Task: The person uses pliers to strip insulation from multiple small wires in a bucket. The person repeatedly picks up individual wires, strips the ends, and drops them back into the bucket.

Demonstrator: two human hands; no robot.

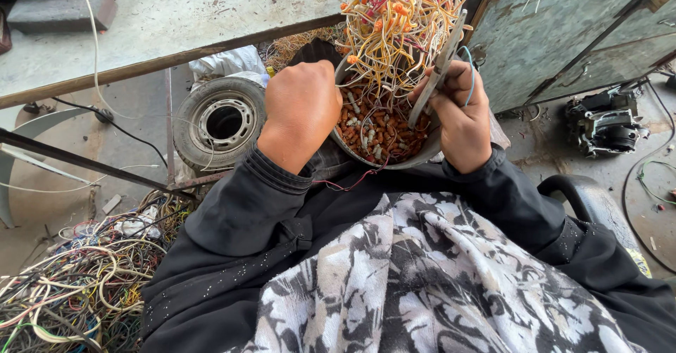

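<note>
My left hand (301, 110) is closed around the rim of a round metal motor stator (384, 124) that rests on my lap. Copper-coloured windings and white slot pieces show inside it. A thick bundle of yellow, orange and red wires (401, 22) sprouts from its top. My right hand (461, 117) grips the other side of the stator and holds a grey metal plier-like tool (440, 68) that points up into the wire bundle. A thin blue wire loops over my right fingers.
A worn workbench (176, 22) stands ahead. A small tyre on its rim (220, 122) lies below it. A heap of scrap wires (77, 282) sits at lower left. An engine part (605, 124) lies on the floor at right, beside a metal panel (563, 36).
</note>
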